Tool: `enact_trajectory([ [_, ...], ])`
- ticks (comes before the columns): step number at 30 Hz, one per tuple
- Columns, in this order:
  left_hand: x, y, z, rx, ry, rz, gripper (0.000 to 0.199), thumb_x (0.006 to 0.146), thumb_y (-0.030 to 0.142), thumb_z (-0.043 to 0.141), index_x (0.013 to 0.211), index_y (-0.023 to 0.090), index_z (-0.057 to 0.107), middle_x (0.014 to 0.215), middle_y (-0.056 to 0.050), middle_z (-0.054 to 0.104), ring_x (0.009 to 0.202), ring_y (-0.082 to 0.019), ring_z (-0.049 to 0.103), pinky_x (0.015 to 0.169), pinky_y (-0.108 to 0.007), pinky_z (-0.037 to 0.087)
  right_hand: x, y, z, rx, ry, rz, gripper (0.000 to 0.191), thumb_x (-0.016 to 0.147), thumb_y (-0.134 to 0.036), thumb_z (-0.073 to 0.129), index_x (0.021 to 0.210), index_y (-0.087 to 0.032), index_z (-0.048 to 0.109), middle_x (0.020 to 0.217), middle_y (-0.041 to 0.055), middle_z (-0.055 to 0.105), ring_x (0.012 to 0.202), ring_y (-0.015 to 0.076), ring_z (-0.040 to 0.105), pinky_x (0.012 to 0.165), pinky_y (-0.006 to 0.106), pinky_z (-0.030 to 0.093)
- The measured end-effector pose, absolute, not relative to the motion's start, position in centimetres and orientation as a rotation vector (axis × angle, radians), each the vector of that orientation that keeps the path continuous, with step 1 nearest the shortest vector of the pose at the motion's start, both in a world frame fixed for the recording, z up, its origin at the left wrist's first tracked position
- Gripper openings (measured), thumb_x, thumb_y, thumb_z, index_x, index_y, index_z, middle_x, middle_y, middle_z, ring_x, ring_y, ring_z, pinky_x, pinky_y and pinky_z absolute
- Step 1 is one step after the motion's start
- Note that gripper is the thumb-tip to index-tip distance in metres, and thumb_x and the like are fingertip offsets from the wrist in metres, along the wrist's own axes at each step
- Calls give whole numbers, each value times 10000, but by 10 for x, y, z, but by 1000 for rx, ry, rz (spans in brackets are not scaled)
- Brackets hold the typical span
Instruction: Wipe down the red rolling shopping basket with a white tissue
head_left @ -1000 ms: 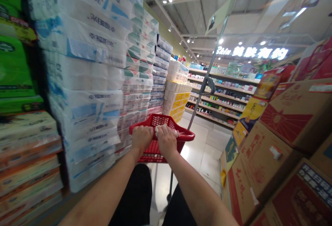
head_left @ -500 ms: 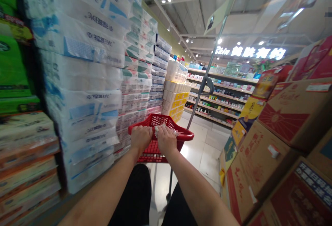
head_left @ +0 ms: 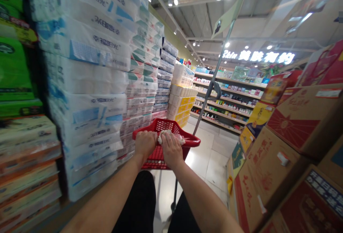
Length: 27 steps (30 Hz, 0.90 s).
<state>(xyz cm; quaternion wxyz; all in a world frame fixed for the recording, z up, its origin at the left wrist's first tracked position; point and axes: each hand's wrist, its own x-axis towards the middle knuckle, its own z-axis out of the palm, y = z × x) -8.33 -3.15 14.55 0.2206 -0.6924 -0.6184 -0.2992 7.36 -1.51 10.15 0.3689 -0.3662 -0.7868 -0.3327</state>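
A red shopping cart (head_left: 193, 141) with a perforated basket stands in front of me at the bottom centre. My left hand (head_left: 145, 145) is wrapped round the left part of its handle. Just to the right, my right hand (head_left: 172, 148) is closed over the handle's middle, with a crumpled whitish cloth or tissue (head_left: 160, 138) showing between its fingers and the bar. Both thumbs and the undersides of the palms are hidden from this view.
Tall stacks of wrapped paper packs (head_left: 99, 72) line the left side. Cardboard cartons (head_left: 278, 161) are piled on the right. A metal pole (head_left: 209, 92) with a sign rises beyond the cart's right side. Stocked shelves (head_left: 227, 99) cross the back.
Both hands keep their places on the handle. The view has shifted very slightly, and a little more of the whitish cloth or tissue shows by my right hand.
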Motion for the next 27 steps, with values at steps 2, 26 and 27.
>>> enact_trajectory([
  [2,-83,-31,145,-1923,-1700,-814,404,956,292,296,798,171,648,825,-114,699,810,-243,583,781,-404,316,71,-14,112,-991,-2017,-812,401,943,-216,490,1342,-185,504,1316,110,574,1278,263,446,1061,424,347],
  [26,-85,-28,143,-1920,-1676,-801,431,972,300,262,811,170,640,826,-104,694,803,-243,569,783,-411,305,68,-14,128,-1064,-2044,-753,278,969,-245,454,1219,-188,561,1147,94,642,1122,243,538,928,392,431],
  [27,-85,-29,143,-1923,-1676,-796,419,970,296,271,816,169,640,829,-105,694,806,-242,569,783,-411,304,67,-14,128,-1069,-2035,-744,268,972,-249,450,1208,-192,566,1141,90,642,1119,243,538,929,395,431],
])
